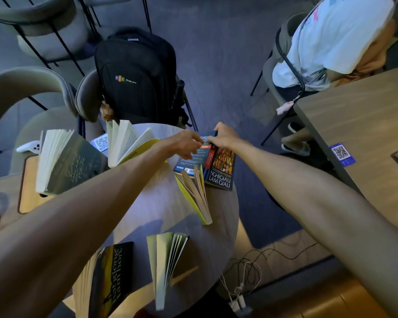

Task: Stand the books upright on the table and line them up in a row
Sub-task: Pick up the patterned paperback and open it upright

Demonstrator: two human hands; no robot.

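The dark-blue book point(218, 166) titled "NGHI GIAU LAM GIAU" is seen at the far right edge of the round table point(152, 203), opened with both covers facing up and its spine running from the far edge toward the camera; whether it stands tent-wise or lies flat cannot be told. Its far end is gripped from both sides: the left hand point(184, 143) is closed over the back-cover half, and the right hand point(225, 137) is closed over the front-cover half, the fingers of both curled on the top edge. Just beside it, toward the camera, a yellow-covered book point(195, 196) is stood upright with its pages fanned, its long axis angled down the table. Nearer still, a pale-covered book point(166, 265) is stood fanned, and at the near left a black book with yellow lettering point(113, 278) is stood open. On the far left, a grey-covered book point(64, 161) and a book with a yellow cover point(129, 143) are stood with their pages spread upward. A QR card point(101, 141) is seen between those two. A black backpack point(136, 74) is held on a chair point(87, 97) beyond the table. To the right, a second table point(365, 138) carries a blue QR sticker point(341, 153), and a seated person in a white shirt point(336, 35) is partly seen.
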